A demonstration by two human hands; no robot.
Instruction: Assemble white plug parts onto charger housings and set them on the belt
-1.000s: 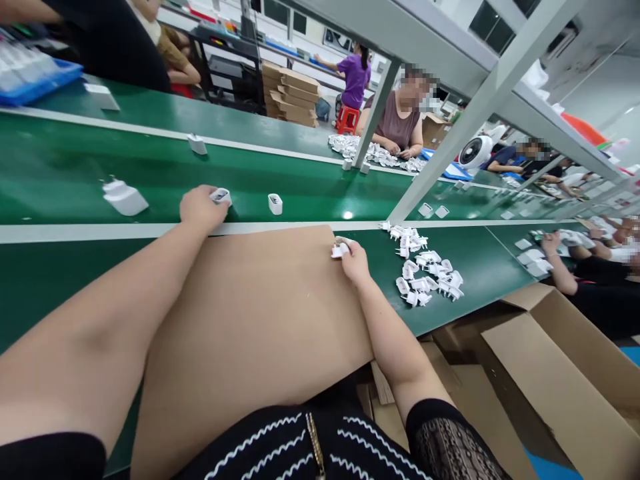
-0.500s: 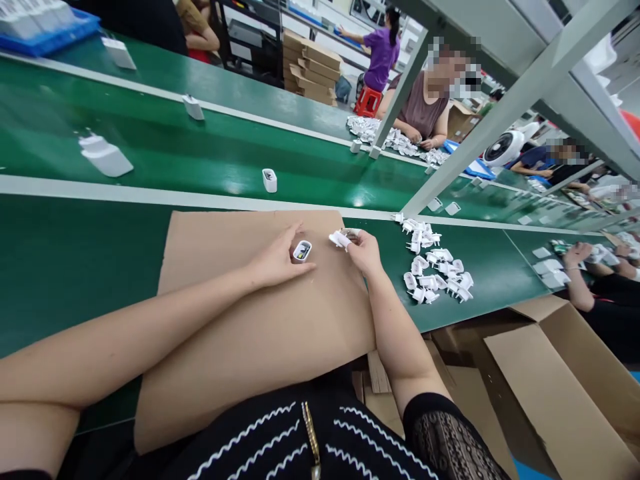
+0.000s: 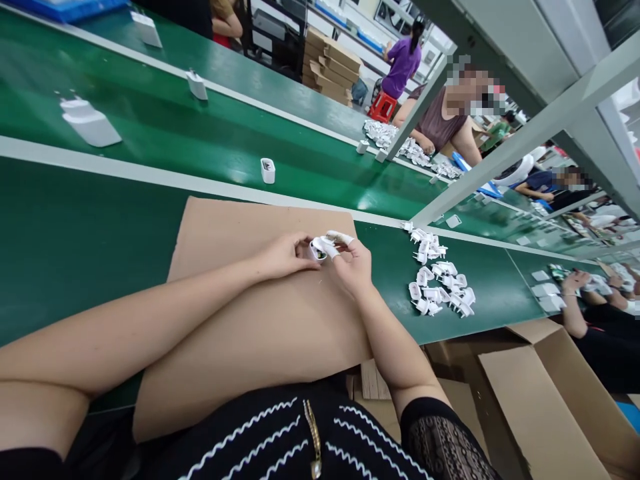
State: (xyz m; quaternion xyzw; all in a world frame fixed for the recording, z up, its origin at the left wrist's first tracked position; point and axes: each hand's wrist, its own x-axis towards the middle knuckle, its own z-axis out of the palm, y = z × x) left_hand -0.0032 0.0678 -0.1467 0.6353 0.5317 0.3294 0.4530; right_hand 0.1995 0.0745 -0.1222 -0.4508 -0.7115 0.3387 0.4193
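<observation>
**Charger body (image 3: 317, 252) and plug piece (image 3: 338, 237) pressed together over a cardboard sheet (image 3: 260, 227)**

Head-cam view here. The left hand (image 3: 283, 257) has the small white charger body clenched in its fingers, with something dark showing at the open end. The right hand (image 3: 353, 267) is gripping a white plug piece right up against it. Can't tell from this angle whether the two are actually seated together.

Both hands are working just above the cardboard, which lies on the green bench (image 3: 475, 310). Just right of them is a loose pile of white plug pieces (image 3: 440, 283), sitting on the bench itself. Past the cardboard, a small white charger (image 3: 268, 171) stands upright on the next green strip, with a bigger white charger (image 3: 90, 125) off to the left. Across the bench, a co-worker (image 3: 440, 123) has their hands at another white pile (image 3: 393, 139). An opened cardboard box (image 3: 540, 400) sits down at the lower right.
</observation>
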